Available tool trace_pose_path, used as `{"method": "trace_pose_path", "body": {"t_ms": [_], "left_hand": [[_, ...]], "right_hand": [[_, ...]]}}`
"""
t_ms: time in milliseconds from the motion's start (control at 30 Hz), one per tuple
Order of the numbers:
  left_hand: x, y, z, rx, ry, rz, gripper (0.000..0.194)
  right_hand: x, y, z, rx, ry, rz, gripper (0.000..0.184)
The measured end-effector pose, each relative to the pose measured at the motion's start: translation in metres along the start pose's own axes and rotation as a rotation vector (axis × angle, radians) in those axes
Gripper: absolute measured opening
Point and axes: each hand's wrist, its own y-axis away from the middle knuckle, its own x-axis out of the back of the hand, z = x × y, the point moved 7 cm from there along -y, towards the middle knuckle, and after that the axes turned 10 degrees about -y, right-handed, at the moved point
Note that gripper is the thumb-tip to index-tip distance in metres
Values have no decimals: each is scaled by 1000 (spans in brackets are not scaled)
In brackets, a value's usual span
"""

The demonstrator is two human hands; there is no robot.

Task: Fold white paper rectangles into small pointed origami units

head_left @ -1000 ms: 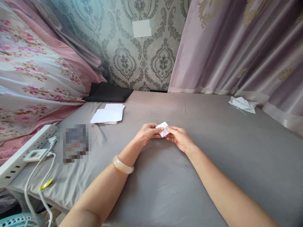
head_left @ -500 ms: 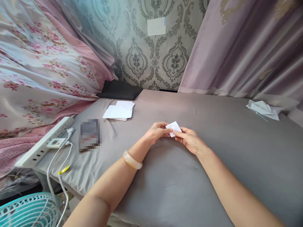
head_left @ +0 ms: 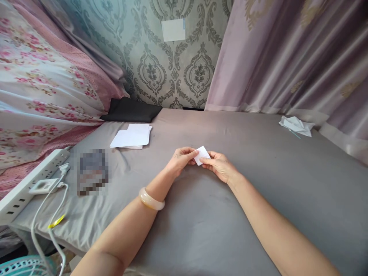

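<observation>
Nearest the viewer, a pale bangle [head_left: 151,199] circles the person's left wrist, to the left of the small folded white paper [head_left: 203,153] and nearer than it. A white power strip [head_left: 15,197] lies well to the paper's left, its near end closer to the viewer. The paper itself is between the two hands, over the grey bedsheet-like cover [head_left: 253,142]; whether it rests on the cloth cannot be told. The left hand [head_left: 181,160] pinches its left corner, thumb on top; the right hand [head_left: 220,167] grasps its lower right side, thumb laid across the face. Compared with a second earlier, the thumbs sit farther apart and more plain face shows between them, which suggests a shift of grip or a turn of the paper, still being worked. Beyond and left of the paper, a pile of white sheets [head_left: 130,138] lies unchanged; beyond and far right, a creased heap of white paper [head_left: 296,124] does too. Farthest, past the paper, stands the damask-patterned wall [head_left: 175,61].
</observation>
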Motion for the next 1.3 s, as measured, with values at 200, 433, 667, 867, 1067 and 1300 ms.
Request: {"method": "trace_pose_path", "body": {"t_ms": [200,433,667,867,1067,1300], "left_hand": [[-1,0,-2,60,-8,17,30],[-8,1,0,34,-25,-32,21],[-20,5,-1,-19,-113,-92,26],[-40,10,-7,-48,-296,-154,19],[-54,17,6,-447,-843,-2,22],[-59,20,8,-669,-1318,44,25]], "right_hand": [[3,0,-2,47,7,52,19],[10,-1,-4,43,90,64,14],[18,15,-18,114,303,95,12],[33,35,-21,189,574,94,18],[37,39,-30,385,874,180,14],[23,50,-27,662,1257,16,25]]}}
